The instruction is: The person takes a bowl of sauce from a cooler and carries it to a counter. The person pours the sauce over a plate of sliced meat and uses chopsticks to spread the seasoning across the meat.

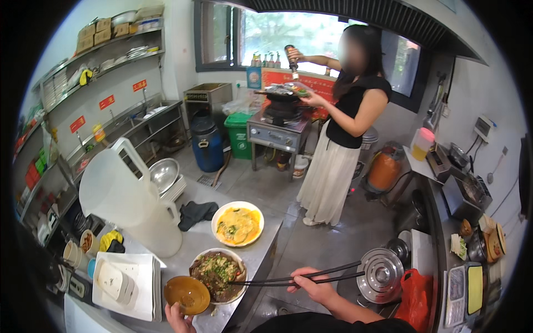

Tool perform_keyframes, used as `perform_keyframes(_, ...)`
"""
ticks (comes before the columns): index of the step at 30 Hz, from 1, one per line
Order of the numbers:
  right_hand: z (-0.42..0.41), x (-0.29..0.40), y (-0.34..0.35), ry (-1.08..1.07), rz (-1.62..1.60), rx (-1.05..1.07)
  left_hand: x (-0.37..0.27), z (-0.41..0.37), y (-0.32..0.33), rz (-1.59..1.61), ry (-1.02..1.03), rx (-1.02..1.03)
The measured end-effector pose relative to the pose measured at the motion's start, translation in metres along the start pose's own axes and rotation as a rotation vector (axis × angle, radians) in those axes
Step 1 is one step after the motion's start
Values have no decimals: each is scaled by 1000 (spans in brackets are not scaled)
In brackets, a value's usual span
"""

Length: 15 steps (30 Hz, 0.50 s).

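My right hand (310, 285) grips a pair of long black chopsticks (266, 283), their tips reaching into a white bowl of dark sliced food (218, 272) topped with chopped green and pale seasoning. At the bowl's near left edge, my left hand (179, 318) holds a small brown bowl (187, 294), tilted so its inside shows a little residue. A white bowl of yellow egg-like food (238, 224) stands just beyond on the steel table (204, 189).
White trays (154, 287) and a large translucent plastic pitcher (162, 233) stand left on the table, near a black cloth (198, 214). Across the floor, a person (354, 108) at a stove (275, 133) holds a bottle (291, 62) and a dish. A metal lid (379, 274) lies right.
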State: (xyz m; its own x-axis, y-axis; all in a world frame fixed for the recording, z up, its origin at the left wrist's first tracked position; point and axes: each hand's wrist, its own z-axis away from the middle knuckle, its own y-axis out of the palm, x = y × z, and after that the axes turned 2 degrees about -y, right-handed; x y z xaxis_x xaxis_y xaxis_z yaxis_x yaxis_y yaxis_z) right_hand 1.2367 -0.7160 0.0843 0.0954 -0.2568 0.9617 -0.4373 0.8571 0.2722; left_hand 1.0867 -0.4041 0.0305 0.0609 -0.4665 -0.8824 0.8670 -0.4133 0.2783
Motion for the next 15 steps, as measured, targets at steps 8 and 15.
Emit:
perform_keyframes(8, 26, -22, -10, 126, -404, -219, -5, 10, 16, 254, 23, -30)
perform_keyframes(15, 25, -48, -23, 264, -595, -264, 7, 4, 15, 235, -9, -12)
